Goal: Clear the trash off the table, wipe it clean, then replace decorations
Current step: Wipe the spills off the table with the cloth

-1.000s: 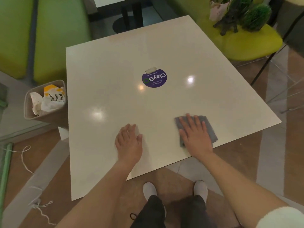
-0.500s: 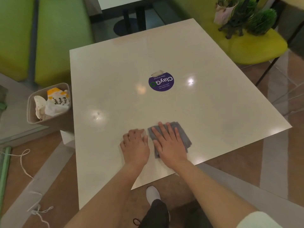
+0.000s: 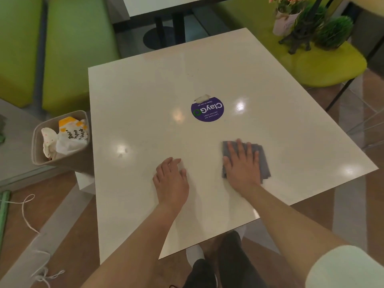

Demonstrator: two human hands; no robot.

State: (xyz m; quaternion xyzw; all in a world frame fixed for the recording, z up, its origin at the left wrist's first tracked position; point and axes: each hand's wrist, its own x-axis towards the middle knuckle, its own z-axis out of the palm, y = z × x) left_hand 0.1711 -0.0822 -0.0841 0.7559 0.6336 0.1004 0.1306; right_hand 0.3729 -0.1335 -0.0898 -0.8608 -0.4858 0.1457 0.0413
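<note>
A white square table (image 3: 145, 96) fills the middle of the view, with a round purple sticker (image 3: 207, 109) near its centre. My right hand (image 3: 243, 165) presses flat, fingers spread, on a folded grey cloth (image 3: 262, 156) at the near right part of the table. My left hand (image 3: 171, 179) rests palm down on the bare tabletop to the left of the cloth, fingers loosely bent. The decorations stand off the table on a green seat (image 3: 332, 67): a white pot of pink flowers (image 3: 285, 19), a dark metal tower figure (image 3: 301, 32) and a round green plant (image 3: 332, 32).
A beige bin (image 3: 39, 146) holding crumpled wrappers and paper (image 3: 66, 136) stands by the table's left edge. Green benches (image 3: 72, 48) line the far left. Another table's black pedestal (image 3: 164, 32) stands behind. White cord (image 3: 27, 215) lies on the floor at left.
My right hand slid the grey cloth left until it lay beside my left hand, then back to the right. My left hand stayed put on the table.
</note>
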